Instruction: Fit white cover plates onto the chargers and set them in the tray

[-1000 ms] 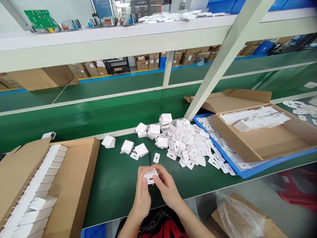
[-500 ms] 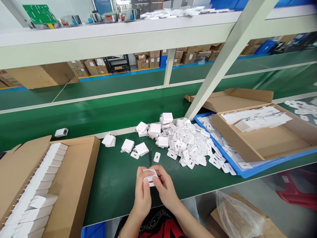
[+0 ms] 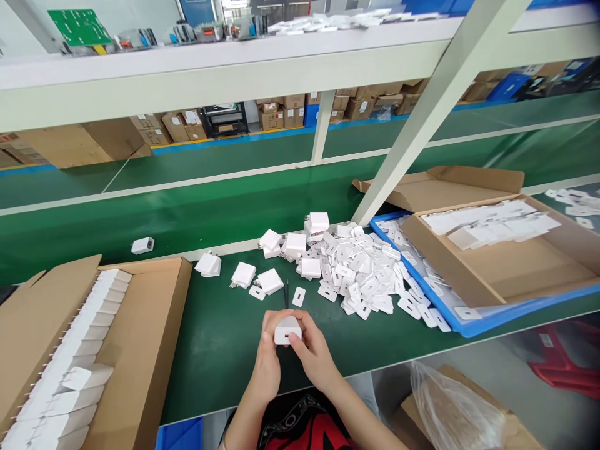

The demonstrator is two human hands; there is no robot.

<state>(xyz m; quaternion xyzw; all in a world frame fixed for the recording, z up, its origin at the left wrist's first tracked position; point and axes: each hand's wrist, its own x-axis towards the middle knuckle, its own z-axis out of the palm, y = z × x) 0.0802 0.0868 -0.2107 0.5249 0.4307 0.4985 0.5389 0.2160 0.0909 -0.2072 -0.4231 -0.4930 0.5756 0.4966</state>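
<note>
Both hands hold one white charger block [image 3: 287, 329] low over the green bench [image 3: 220, 350], near its front edge. My left hand [image 3: 268, 362] grips its left side with the thumb on its face. My right hand [image 3: 315, 353] pinches its right side. Black tweezers [image 3: 286, 294] lie just behind it, beside a small white cover plate [image 3: 299, 296]. Loose white chargers [image 3: 269, 281] and a heap of white cover plates [image 3: 360, 272] lie further back.
An open carton [image 3: 140, 350] at the left holds rows of white chargers. A blue tray [image 3: 473, 325] at the right carries a carton [image 3: 506, 269] of white parts. One charger [image 3: 142, 245] rides the conveyor belt behind. A slanted white post [image 3: 412, 125] crosses the right.
The charger has been turned in my hands, so its red-slotted face has given way to a plain face. The lone charger on the belt has travelled to the right.
</note>
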